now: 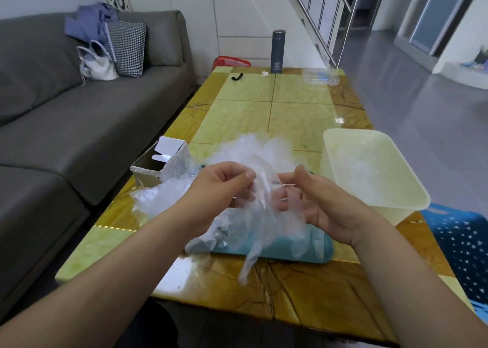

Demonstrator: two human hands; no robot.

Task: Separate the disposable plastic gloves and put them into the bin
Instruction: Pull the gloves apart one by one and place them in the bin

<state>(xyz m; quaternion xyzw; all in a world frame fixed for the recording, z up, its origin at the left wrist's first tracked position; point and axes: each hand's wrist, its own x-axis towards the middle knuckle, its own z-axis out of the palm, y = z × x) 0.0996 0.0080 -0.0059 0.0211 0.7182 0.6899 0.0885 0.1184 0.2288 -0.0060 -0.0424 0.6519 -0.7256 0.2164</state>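
1. Left hand [220, 186] and right hand [326, 206], close together above the worktop [295, 284], each pinch one clear plastic glove [264, 189]; its film blurs the fingertips.
2. Behind, the glove pile [245, 149] hides most of a teal tray [314, 250].
3. Right of the pile stands the cream bin [375, 202], its contents hard to make out.
4. A blue basket [464, 244] is cut off at the right edge.

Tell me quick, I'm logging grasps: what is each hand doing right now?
Left hand: pinching a clear plastic glove.
Right hand: pinching the same glove's other side.
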